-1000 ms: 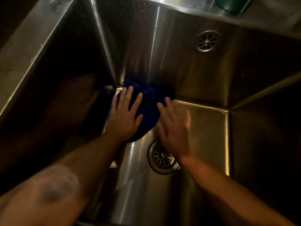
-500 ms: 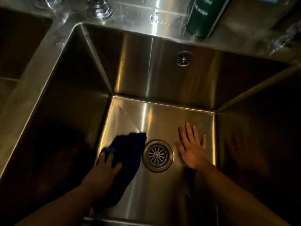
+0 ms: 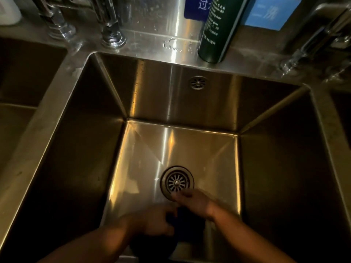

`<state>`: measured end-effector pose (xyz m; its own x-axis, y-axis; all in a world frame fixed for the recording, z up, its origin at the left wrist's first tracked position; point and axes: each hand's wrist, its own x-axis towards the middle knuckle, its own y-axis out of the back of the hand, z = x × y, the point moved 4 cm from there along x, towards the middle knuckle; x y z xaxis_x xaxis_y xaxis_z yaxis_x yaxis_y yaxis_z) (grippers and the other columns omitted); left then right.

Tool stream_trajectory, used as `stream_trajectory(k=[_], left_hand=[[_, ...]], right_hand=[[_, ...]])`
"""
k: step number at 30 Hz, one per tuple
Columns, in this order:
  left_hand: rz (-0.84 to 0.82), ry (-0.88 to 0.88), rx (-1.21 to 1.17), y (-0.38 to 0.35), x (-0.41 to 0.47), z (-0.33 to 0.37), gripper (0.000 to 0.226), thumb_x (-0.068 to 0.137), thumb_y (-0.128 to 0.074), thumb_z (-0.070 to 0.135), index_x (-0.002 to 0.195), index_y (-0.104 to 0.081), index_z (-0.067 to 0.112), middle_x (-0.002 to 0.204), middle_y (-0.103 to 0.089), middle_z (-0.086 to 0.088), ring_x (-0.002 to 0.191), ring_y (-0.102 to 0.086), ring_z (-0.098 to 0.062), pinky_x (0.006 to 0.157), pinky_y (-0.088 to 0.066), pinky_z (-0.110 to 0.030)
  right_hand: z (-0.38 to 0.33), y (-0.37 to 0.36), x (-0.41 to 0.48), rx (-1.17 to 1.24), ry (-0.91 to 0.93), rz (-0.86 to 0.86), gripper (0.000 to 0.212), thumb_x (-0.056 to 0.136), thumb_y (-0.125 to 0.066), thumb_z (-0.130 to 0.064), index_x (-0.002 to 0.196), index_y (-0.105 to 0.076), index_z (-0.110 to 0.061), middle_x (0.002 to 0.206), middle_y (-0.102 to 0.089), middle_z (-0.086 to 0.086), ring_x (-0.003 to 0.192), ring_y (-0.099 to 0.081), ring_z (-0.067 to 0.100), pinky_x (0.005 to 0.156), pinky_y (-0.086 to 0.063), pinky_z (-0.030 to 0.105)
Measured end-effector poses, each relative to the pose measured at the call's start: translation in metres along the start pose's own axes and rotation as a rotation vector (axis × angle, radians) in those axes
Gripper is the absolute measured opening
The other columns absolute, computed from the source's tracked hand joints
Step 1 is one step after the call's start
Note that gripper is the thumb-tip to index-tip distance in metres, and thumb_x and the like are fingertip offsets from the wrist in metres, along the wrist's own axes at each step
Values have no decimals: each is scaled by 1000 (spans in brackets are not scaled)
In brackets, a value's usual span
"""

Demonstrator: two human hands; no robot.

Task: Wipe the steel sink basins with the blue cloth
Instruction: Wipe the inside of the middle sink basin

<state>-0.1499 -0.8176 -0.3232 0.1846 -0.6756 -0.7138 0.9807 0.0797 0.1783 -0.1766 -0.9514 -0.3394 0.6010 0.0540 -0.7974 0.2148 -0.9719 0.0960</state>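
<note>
Landmark: the drain strainer, a round slotted steel fitting set in the floor of the middle sink basin.
Blue cloth: the blue cloth lies bunched on the basin floor, just on the near side of the drain strainer and slightly to its right. It sits between the two hands, and its lower part is lost in shadow.
Left hand: the left hand is to the near left of the drain strainer, against the cloth's left edge. Motion blur hides the fingers, so I cannot tell whether they grip the cloth or only press on it.
Right hand: the right hand is just nearer than the drain strainer and lies across the cloth's upper edge. Its fingertips reach over the strainer's near rim. The fingers look stretched out rather than curled and hold nothing, though they are blurred.
Forearms: both are bare and come in from the near edge.
Overflow grille: the overflow grille is a small round fitting on the back wall, beyond the drain strainer and a little right of it.
Green bottle: the green bottle, dark with white print, stands on the wet back ledge, beyond and to the right of the drain strainer.
Tap bases: the tap bases are chrome and stand on the same ledge, beyond and to the left of the drain strainer.
Second basin: the second basin is well to the left of the drain strainer, past the dividing rim.
Blue signs: the blue signs are on the wall behind the bottle.
</note>
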Motion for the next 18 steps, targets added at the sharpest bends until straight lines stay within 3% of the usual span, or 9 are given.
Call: stream_trajectory(k=[2,4,6,8,9,11,13,15,18], left_hand=[[191,-72,-278,23,3,20,38,63,-63,10,100,-62,10,91,-64,-4,74,-59,-3,73,-49,-20],[343,-166,-461,38,0,35,34,59,-60,9,93,-58,8,93,-67,-16,80,-63,-15,76,-52,-35],[402,-219,-536,47,-4,37,34,64,-65,9,96,-55,13,99,-68,-13,86,-66,-19,76,-53,-35],[399,-272,-523,52,-5,35,31,71,-64,17,101,-57,23,103,-68,-3,93,-66,-15,81,-54,-31],[465,-268,-509,57,-6,29,29,73,-60,24,102,-59,26,106,-66,0,98,-64,-14,85,-53,-31],[783,-182,-311,75,-11,8,39,77,-46,39,109,-60,22,116,-61,-2,111,-56,-20,97,-44,-32],[974,-40,89,87,-13,-14,66,77,-29,50,124,-56,11,131,-52,-13,125,-44,-30,106,-33,-34],[904,91,344,86,-4,-41,83,78,-18,58,139,-45,9,146,-36,-23,138,-28,-39,115,-22,-42],[820,176,494,72,11,-83,89,80,2,73,148,-27,24,157,-15,-21,146,-5,-37,117,-12,-50]], right_hand=[[-1,-2,-20,407,-88,-227,36,82,-68,-44,106,-72,-17,101,-72,6,89,-67,17,80,-53,28],[-6,4,-36,657,-66,-317,33,79,-73,-37,109,-72,-24,103,-73,7,91,-70,21,69,-57,31],[-10,12,-41,681,-32,-277,44,70,-80,-32,112,-69,-26,108,-72,11,96,-69,28,66,-57,36],[-14,21,-32,597,-6,-179,53,64,-83,-21,114,-67,-16,112,-69,18,103,-66,35,78,-56,45],[-19,27,-27,499,17,-109,53,60,-82,-16,111,-66,-11,110,-70,18,102,-66,36,82,-55,46],[-33,42,-21,109,96,81,48,53,-78,-17,98,-65,-10,101,-69,13,92,-66,29,77,-54,41],[-42,50,-13,-418,105,267,52,59,-75,-28,108,-60,-18,118,-56,10,100,-59,27,83,-52,38],[-40,42,-3,-837,49,392,58,75,-67,-37,130,-46,-30,140,-33,8,115,-49,30,92,-48,34],[-28,7,21,-1119,113,394,61,86,-56,-45,139,-29,-32,146,-22,15,124,-35,36,97,-40,44]])
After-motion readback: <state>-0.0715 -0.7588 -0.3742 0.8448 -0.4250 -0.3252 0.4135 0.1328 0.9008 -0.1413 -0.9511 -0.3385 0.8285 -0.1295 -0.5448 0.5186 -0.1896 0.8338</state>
